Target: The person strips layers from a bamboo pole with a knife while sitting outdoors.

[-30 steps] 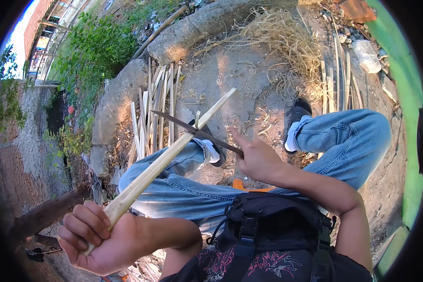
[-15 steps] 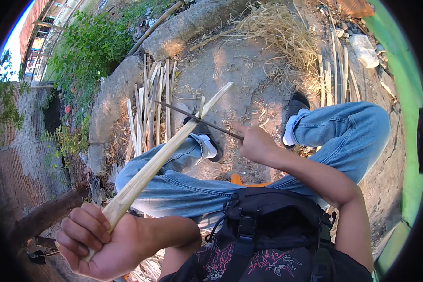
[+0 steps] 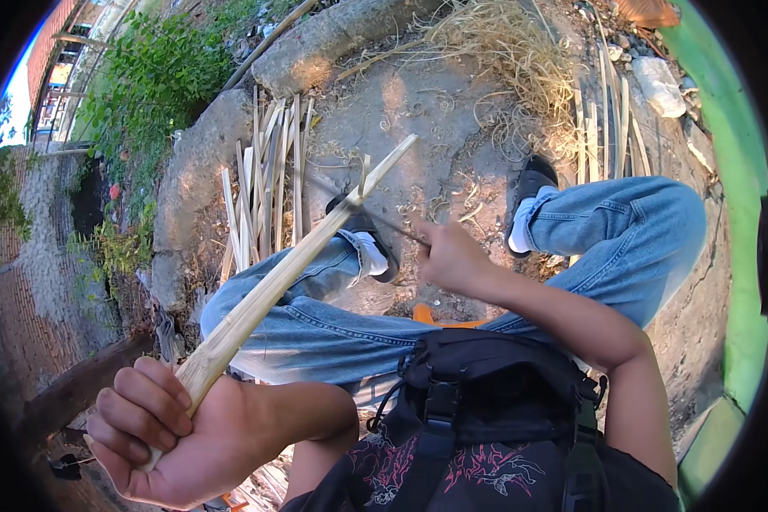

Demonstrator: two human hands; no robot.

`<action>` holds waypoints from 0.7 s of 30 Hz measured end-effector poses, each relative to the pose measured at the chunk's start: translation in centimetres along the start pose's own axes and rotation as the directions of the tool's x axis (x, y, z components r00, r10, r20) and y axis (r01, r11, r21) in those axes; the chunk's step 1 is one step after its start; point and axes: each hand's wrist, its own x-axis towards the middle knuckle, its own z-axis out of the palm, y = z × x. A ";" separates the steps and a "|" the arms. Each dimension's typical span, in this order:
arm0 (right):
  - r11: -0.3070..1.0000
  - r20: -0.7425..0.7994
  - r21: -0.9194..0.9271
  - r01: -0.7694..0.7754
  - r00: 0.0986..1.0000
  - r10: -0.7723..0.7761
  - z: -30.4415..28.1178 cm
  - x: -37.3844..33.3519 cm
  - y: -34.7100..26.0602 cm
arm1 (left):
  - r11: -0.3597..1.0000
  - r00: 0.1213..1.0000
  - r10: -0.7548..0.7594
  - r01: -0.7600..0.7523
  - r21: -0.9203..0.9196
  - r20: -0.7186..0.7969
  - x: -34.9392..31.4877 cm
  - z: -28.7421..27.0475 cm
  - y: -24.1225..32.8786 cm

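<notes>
"One pale wood strip [image 3: 264, 294], yes? Where is it, and why held so?"

"It goes slantwise up over the L leg [image 3: 316, 341], far tip in the air. L hand [image 3: 175, 435] has its fingers fully closed round the thick lower end, prob. to leave the far part free for the blade."

"And R hand [image 3: 454, 256]?"

"Curled on the near end of a thin dark knife [image 3: 404, 232], index stretched out; rest of grip is hidden. Knife is blurred, across the strip, just below a small raised sliver [image 3: 364, 168]. Touching or not, can't tell."

"Other strips?"

"One bundle [image 3: 269, 179] beyond the L knee, more strips [image 3: 606, 136] on R side; prob. put aside for free foot space."

"Containers?"

"Only a black bag [image 3: 486, 384] w/ straps, against the torso. Contents n/a to my eye."
</notes>
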 end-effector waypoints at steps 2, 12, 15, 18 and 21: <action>0.999 -0.031 -0.047 -0.014 0.999 0.013 0.8 1.4 2.7 | 1.000 0.998 0.008 -0.006 0.026 -0.061 0.1 -0.8 -0.9; 0.986 0.028 -0.112 -0.123 0.992 0.127 0.2 2.9 3.4 | 0.997 0.991 -0.017 0.028 0.076 -0.136 0.6 -1.0 -1.1; 0.982 -0.056 -0.131 0.134 0.988 -0.142 -0.7 -0.3 -2.2 | 0.994 0.991 0.032 -0.018 0.106 -0.134 1.3 -0.5 -1.1; 0.999 0.095 -0.034 -0.031 0.995 0.034 -1.2 1.2 1.3 | 1.000 0.997 -0.025 0.026 0.014 -0.071 0.6 -0.4 -0.6; 0.971 0.082 -0.154 -0.185 0.977 0.199 -0.9 2.6 3.4 | 0.999 0.999 -0.031 0.032 0.008 -0.034 0.1 -0.8 0.1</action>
